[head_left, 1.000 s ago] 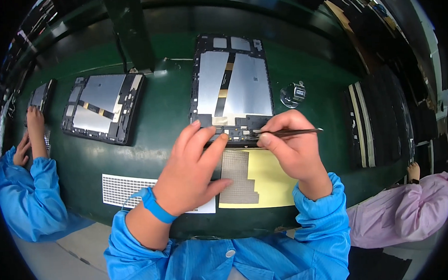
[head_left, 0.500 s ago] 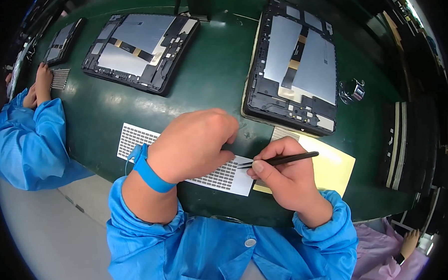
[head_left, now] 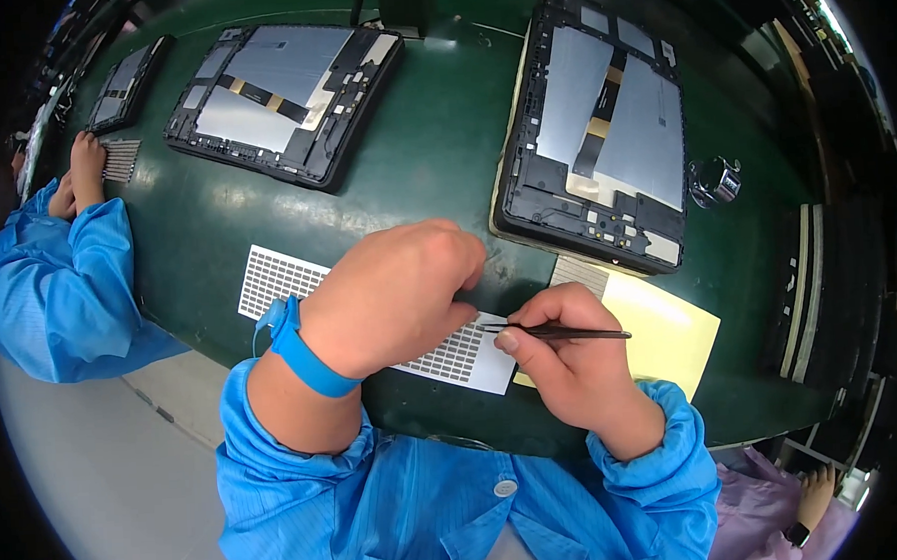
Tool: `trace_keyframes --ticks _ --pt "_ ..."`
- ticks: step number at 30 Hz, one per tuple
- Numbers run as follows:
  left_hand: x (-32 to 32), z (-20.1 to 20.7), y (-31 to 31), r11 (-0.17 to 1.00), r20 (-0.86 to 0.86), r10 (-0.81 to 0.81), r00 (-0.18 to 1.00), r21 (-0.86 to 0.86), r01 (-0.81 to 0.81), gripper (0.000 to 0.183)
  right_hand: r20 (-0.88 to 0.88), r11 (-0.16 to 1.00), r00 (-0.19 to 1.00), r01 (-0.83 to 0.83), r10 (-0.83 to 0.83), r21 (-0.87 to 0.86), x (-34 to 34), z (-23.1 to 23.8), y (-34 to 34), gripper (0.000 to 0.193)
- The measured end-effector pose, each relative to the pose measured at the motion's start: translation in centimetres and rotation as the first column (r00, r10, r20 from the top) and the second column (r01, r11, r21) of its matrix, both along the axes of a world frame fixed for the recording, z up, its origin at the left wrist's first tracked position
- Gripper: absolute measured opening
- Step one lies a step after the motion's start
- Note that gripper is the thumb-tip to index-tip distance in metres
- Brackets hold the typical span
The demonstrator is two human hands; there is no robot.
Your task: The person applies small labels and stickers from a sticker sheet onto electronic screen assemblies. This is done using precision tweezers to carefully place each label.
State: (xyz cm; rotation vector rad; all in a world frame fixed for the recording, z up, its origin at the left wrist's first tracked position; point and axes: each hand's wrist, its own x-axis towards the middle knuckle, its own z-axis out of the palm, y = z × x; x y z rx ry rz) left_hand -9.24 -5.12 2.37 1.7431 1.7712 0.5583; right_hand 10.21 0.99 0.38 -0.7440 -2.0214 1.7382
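Black tweezers [head_left: 571, 332] were clamped in the fingers of the right hand [head_left: 578, 379], tips at the right end of a white sheet [head_left: 494, 366] with dark boxes. The left hand [head_left: 387, 301] hid the sheet's middle; nobody could tell if its fingers touched. One black case [head_left: 535, 193] held a silver plate [head_left: 642, 131]. Green worktop [head_left: 423, 151] showed between it and another case [head_left: 364, 113].

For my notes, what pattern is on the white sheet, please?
The white sheet has rows of dark rectangles, clearest in the head view.
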Motion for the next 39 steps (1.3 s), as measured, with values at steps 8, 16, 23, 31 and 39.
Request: trace_keyframes --ticks 8,16,23,31,39 --pt "0.1 0.2 0.1 1.000 0.005 0.010 1.000 -0.019 -0.010 0.021 -0.014 1.000 1.000 0.005 -0.005 -0.023 0.0 -0.2 0.0 0.011" --pt "0.3 -0.1 0.0 0.999 -0.006 0.052 0.999 0.008 -0.052 0.022 -0.034 0.994 0.999 -0.002 0.006 0.111 -0.1 -0.7 0.1 0.011" --pt "0.6 -0.1 0.0 0.998 -0.005 0.066 0.998 -0.002 -0.066 0.022 -0.052 1.000 0.998 0.024 -0.025 -0.017 0.0 -0.6 0.0 0.009" --pt "0.8 0.2 0.5 0.998 -0.009 0.058 0.998 0.022 -0.058 0.023 -0.100 0.953 0.989 0.071 -0.105 -0.294 0.7 0.5 0.9 0.011" --pt "0.8 0.3 0.7 0.973 0.146 0.131 0.980 0.169 -0.155 0.026 -0.324 0.979 0.924 0.199 -0.202 -0.042 2.8 4.3 7.4 0.012"
